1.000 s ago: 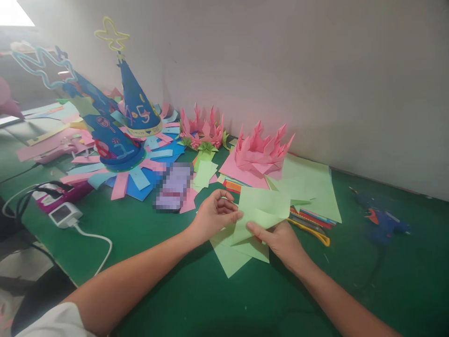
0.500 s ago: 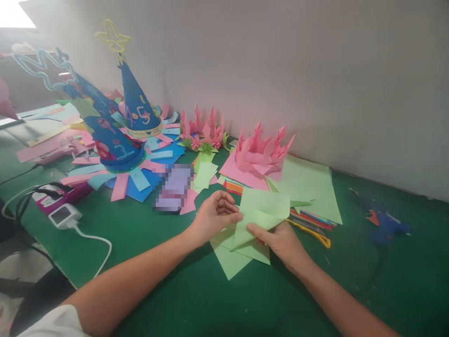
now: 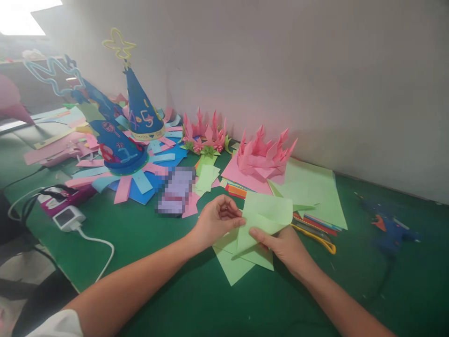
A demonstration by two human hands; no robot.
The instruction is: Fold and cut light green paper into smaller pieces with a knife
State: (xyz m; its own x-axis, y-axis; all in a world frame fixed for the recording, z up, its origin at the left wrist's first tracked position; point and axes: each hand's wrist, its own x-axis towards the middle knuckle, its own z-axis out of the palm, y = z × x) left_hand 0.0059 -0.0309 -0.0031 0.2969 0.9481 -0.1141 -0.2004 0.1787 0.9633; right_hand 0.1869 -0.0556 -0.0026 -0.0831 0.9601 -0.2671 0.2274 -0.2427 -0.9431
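Observation:
Both hands hold one light green paper sheet [image 3: 268,213] just above the green table [image 3: 147,229], and the sheet is bent over on itself. My left hand [image 3: 215,220] pinches its left edge with curled fingers. My right hand [image 3: 284,243] grips its lower edge, thumb on top. More light green sheets [image 3: 233,264] lie flat under the hands.
A pink folded paper crown [image 3: 263,152] and a smaller pink paper flower [image 3: 203,133] stand by the wall. Blue cone hats [image 3: 140,105] sit on paper strips at left. A yellow utility knife [image 3: 315,236], a blue glue gun [image 3: 387,224], a white charger [image 3: 68,217] and a phone [image 3: 177,189] lie around.
The hands and the green sheet have barely moved; the view has shifted slightly, so everything sits a little lower and further right.

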